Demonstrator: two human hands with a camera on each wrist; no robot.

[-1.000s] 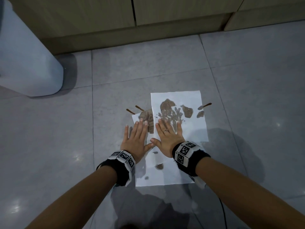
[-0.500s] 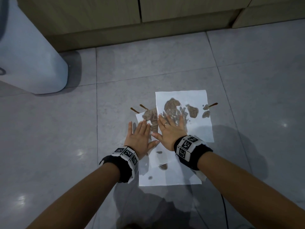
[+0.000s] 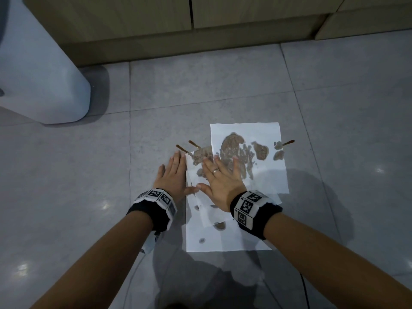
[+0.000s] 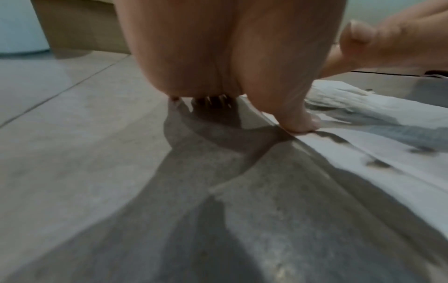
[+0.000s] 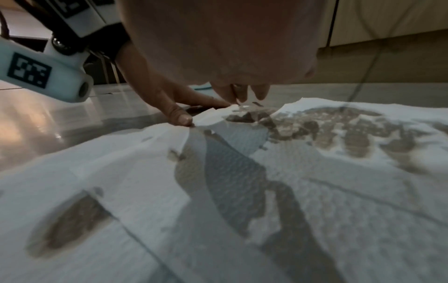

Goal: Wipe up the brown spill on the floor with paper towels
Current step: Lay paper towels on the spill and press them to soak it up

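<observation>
**Brown spill soaks through paper towels under two flat hands**

The brown spill [image 3: 234, 150] lies on the grey tiled floor [image 3: 89, 197], mostly covered by white paper towels [image 3: 263, 175] laid over it in overlapping sheets. Wet brown patches show through the far sheet, and smaller blots mark the near sheet by the wrists. Three thin brown streaks [image 3: 193, 143] reach past the paper onto bare tile, two at the left edge and one at the right.

The right hand [image 3: 223, 181] presses palm-down on the towels, fingers [image 3: 236, 168] straight and slightly spread, their tips on the stained area; a ring sits on one finger. In the right wrist view the embossed paper [image 5: 315, 191] is rumpled and lifted at one edge near the thumb.

The left hand [image 3: 175, 177] lies flat just beside it, mostly on bare tile at the left edge of the sheets, fingers straight and close together. In the left wrist view its thumb [image 4: 300, 118] touches the edge of the paper [image 4: 363, 153]. The two thumbs nearly meet.

Both wrists wear black bands with black-and-white coded tags [image 3: 246, 205]. A pale rounded bin [image 3: 44, 85] stands on the floor at the far left, and wooden cabinets [image 3: 200, 14] run along the back.
</observation>
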